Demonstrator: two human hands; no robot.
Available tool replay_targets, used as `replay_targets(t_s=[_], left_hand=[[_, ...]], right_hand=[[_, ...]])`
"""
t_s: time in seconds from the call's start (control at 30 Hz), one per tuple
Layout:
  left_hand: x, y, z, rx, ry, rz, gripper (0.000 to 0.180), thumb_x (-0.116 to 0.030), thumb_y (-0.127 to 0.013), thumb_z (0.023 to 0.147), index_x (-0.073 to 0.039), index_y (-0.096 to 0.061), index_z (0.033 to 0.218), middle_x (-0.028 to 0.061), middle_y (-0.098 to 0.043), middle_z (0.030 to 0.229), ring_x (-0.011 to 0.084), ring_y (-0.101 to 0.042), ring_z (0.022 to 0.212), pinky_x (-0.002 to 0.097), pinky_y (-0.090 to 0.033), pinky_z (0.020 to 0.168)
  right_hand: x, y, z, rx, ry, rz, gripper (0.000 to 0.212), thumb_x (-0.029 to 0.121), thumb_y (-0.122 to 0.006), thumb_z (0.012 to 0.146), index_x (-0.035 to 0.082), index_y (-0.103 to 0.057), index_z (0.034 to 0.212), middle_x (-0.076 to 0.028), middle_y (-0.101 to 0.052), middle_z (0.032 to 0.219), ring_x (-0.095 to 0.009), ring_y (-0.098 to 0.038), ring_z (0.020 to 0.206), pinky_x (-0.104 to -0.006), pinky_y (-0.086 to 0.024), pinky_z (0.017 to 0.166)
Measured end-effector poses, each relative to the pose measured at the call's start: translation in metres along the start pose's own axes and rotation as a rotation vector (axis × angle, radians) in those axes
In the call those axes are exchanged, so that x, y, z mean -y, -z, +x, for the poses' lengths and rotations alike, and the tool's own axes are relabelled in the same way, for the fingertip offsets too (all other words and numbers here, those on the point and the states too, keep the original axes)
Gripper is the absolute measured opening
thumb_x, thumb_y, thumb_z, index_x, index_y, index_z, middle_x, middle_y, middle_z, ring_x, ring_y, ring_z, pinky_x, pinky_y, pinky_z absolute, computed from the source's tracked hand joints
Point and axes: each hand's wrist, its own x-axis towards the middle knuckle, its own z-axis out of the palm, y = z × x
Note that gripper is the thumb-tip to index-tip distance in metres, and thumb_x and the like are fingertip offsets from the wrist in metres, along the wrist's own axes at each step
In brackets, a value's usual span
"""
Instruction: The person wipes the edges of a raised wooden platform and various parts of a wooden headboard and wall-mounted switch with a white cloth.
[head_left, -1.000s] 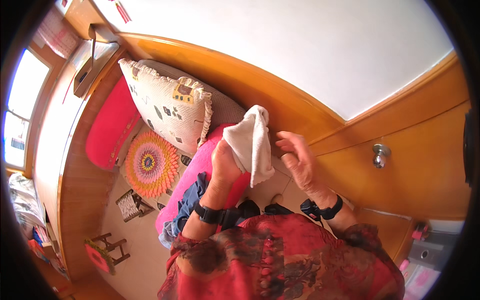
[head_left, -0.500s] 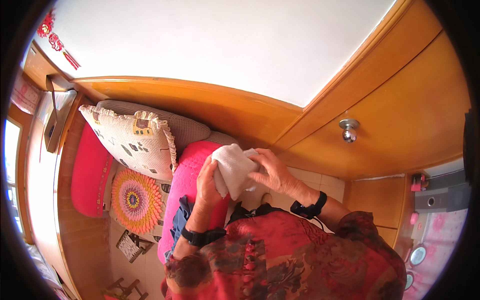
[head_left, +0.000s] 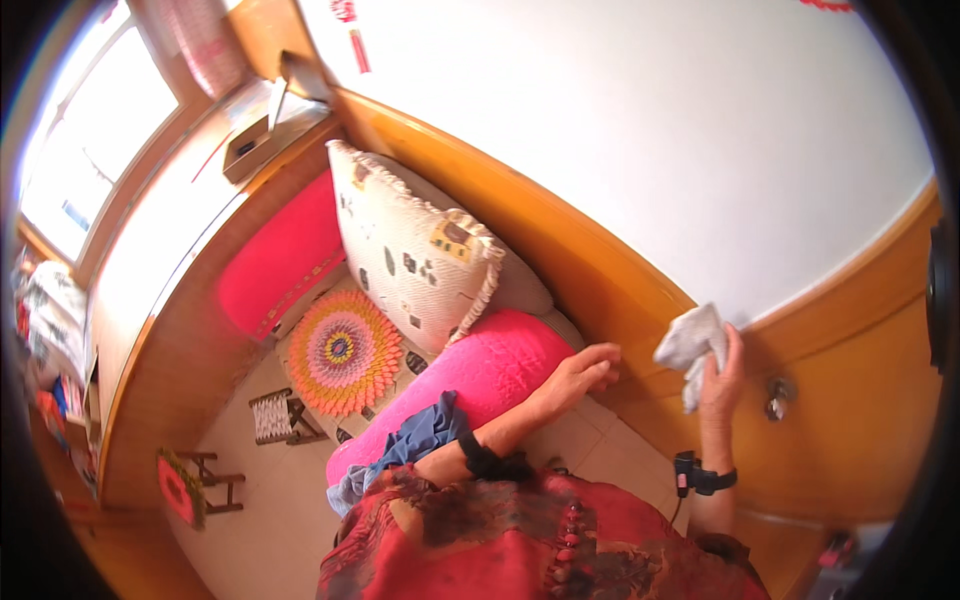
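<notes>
A crumpled blue cloth [head_left: 425,432] lies on the pink padded surface [head_left: 510,355]; small stools [head_left: 271,416] stand on the tiled floor [head_left: 285,485].

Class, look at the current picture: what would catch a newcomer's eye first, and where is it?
Probably the vivid pink cover near the centre, with the round orange, pink and yellow mat to its left. Just above them stands a large cream pillow with a frilled edge. Toward the right, the right hand holds up a crumpled whitish cloth.
</notes>
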Motion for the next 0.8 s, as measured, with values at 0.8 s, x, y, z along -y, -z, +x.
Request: replay_targets(t_s=[0.8], left_hand=[[0.056, 0.019, -0.362, -1.212, 0.172, -0.212, 0.029, -0.019, -0.043, 0.091, -0.003, -0.048, 0.115, 0.0084, -0.056, 0.104, 0.0165, -0.058, 0.089, 0.0280, -0.048, 0.072]], right_hand=[[0.093, -0.147, -0.076, 0.859, -0.667, 1.314, 0.041, 0.020, -0.050, 0.086, 0.003, -0.044, 0.123, -0.009, -0.048, 0.120, -0.021, -0.046, 0.110, -0.0335, -0.037, 0.094]])
